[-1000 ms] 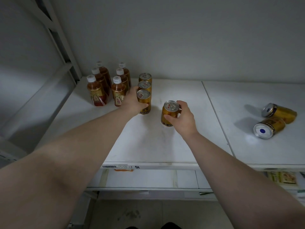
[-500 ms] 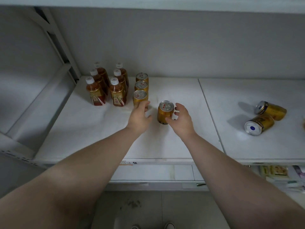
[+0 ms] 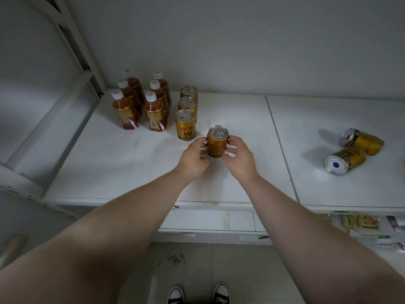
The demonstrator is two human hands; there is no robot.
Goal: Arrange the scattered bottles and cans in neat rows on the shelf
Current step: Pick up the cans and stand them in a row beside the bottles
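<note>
- The gold can (image 3: 217, 142) could fall over; it is tall and thin, so a push near its top might tip it; a low, slow push looks safer to me.
- It could bump the row of three cans (image 3: 186, 106); the front one of that row is just beside it, a little to the left and further back; a hard knock might push the row crooked, or send a can into the bottles (image 3: 140, 102) that stand in two lines next to the row.
- It could end up out of line; a new row has to start level with the front can, and a crooked start would make every later can crooked too.
- Two other cans (image 3: 350, 152) lie on their sides, well apart, on the right part of the shelf (image 3: 131, 167); they are round, so a careless grab might make them roll off the front edge.
- The left hand (image 3: 194, 157) is curled on the left side of the gold can, and the right hand (image 3: 238, 157) is curled on its right side; the can stands upright between them, held by fingers and thumbs.
- The can is near the middle of the shelf; I cannot tell if its bottom rests on the shelf or is lifted a tiny bit.
</note>
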